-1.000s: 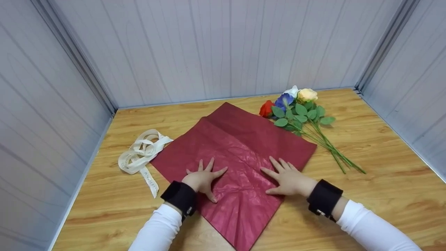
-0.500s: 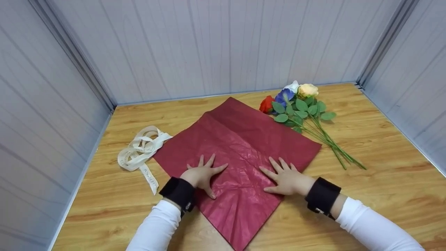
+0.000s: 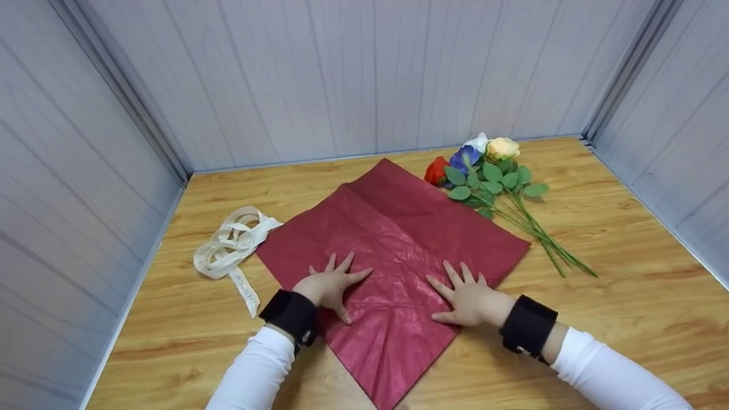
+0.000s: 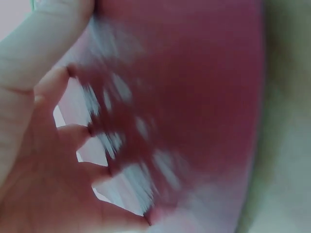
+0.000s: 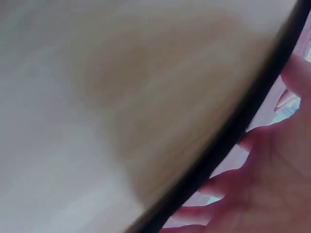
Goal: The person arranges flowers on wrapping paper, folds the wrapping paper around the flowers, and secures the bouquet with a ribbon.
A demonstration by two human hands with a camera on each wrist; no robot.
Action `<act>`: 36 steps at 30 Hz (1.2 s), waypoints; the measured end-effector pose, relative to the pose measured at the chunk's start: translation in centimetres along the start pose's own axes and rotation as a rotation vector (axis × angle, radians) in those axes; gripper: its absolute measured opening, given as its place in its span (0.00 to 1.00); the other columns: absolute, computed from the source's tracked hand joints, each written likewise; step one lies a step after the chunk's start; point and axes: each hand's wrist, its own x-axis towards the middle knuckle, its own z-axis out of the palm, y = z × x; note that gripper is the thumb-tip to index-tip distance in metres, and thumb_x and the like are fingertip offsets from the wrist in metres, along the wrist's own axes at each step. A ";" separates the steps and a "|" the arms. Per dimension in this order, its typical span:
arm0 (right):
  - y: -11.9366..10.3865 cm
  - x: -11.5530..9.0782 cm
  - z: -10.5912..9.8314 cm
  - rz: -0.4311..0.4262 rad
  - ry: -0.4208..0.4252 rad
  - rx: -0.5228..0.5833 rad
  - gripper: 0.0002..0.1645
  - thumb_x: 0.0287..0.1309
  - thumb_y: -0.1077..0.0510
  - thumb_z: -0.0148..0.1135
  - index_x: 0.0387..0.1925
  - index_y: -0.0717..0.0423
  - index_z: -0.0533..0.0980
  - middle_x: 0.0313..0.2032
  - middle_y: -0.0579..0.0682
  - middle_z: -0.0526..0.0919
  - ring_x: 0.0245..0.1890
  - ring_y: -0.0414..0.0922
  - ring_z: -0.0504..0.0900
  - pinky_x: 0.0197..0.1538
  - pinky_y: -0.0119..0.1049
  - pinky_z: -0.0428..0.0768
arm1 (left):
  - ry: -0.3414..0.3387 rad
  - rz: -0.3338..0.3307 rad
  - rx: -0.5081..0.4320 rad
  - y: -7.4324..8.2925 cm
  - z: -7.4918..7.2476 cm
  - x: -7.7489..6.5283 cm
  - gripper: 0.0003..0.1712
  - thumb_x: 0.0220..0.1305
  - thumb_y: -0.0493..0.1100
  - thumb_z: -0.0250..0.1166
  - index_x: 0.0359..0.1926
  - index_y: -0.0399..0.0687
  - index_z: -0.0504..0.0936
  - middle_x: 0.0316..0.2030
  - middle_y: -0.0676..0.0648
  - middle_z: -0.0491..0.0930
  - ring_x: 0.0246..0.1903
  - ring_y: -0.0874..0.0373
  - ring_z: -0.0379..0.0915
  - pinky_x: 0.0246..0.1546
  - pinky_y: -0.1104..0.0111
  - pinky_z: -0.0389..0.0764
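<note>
A dark red sheet of wrapping paper lies flat on the table, turned like a diamond, with creases across its middle. On its left half my left hand rests with the fingers spread and straight. My right hand lies on the right side near the paper's edge, fingers fanned out too. In the left wrist view the fingertips of the left hand touch the shiny red surface. The right wrist view has the right hand beside a dark paper edge. Neither hand grips anything.
A loosely coiled white ribbon with printed letters lies left of the paper, one end meeting its edge. Artificial flowers in red, blue, white and cream, with green stems, lie at the back right. Pale panels enclose the wooden table.
The paper has shifted and turned slightly to the right, its front corner swinging left. Both hands stay spread on it; the right hand's fingers have moved a little.
</note>
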 end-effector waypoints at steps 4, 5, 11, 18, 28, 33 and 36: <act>0.3 0.0 0.2 -0.014 0.016 0.020 0.51 0.64 0.32 0.56 0.77 0.54 0.52 0.74 0.72 0.41 0.70 0.76 0.41 0.63 0.74 0.50 | 0.018 -0.018 0.016 0.7 0.9 -0.9 0.58 0.50 0.54 0.78 0.78 0.60 0.56 0.77 0.37 0.39 0.74 0.32 0.28 0.60 0.26 0.41; 0.3 0.0 0.2 -0.016 0.018 0.022 0.52 0.64 0.31 0.56 0.77 0.53 0.52 0.74 0.72 0.40 0.70 0.76 0.41 0.63 0.74 0.50 | 0.026 -0.028 0.028 1.0 1.2 -1.2 0.58 0.51 0.57 0.77 0.78 0.59 0.55 0.77 0.37 0.39 0.74 0.32 0.29 0.60 0.27 0.41; 0.6 0.0 0.2 -0.018 0.030 0.025 0.52 0.63 0.31 0.57 0.77 0.54 0.53 0.74 0.72 0.41 0.70 0.76 0.42 0.62 0.75 0.50 | 0.050 -0.095 0.097 3.7 3.2 -2.8 0.67 0.44 0.67 0.76 0.78 0.53 0.52 0.76 0.34 0.39 0.72 0.29 0.32 0.57 0.24 0.44; 1.1 0.0 -0.2 -0.047 0.041 0.060 0.50 0.64 0.31 0.56 0.76 0.53 0.56 0.74 0.71 0.45 0.70 0.76 0.44 0.63 0.73 0.51 | 0.051 -0.135 0.099 4.8 3.6 -3.3 0.69 0.41 0.66 0.79 0.78 0.51 0.52 0.76 0.33 0.40 0.72 0.27 0.33 0.53 0.23 0.51; 5.7 0.4 -2.9 0.005 0.382 0.288 0.28 0.70 0.49 0.57 0.55 0.71 0.76 0.49 0.67 0.82 0.51 0.64 0.79 0.56 0.58 0.73 | 0.050 -0.139 0.075 4.6 3.8 -3.4 0.69 0.41 0.65 0.79 0.78 0.51 0.51 0.76 0.33 0.39 0.72 0.27 0.33 0.54 0.23 0.51; 8.8 -0.3 -4.2 0.188 0.454 0.267 0.27 0.66 0.53 0.58 0.50 0.76 0.75 0.43 0.71 0.82 0.42 0.66 0.81 0.45 0.58 0.78 | 0.046 -0.144 0.068 4.7 3.8 -3.5 0.69 0.42 0.65 0.79 0.79 0.51 0.51 0.76 0.33 0.39 0.72 0.28 0.32 0.55 0.24 0.51; 10.9 -1.0 -4.4 0.296 0.441 0.243 0.30 0.65 0.53 0.57 0.54 0.78 0.72 0.46 0.75 0.79 0.43 0.69 0.80 0.42 0.60 0.78 | 0.041 -0.148 0.063 4.7 3.8 -3.6 0.69 0.42 0.65 0.79 0.79 0.52 0.51 0.76 0.33 0.39 0.72 0.28 0.32 0.55 0.24 0.51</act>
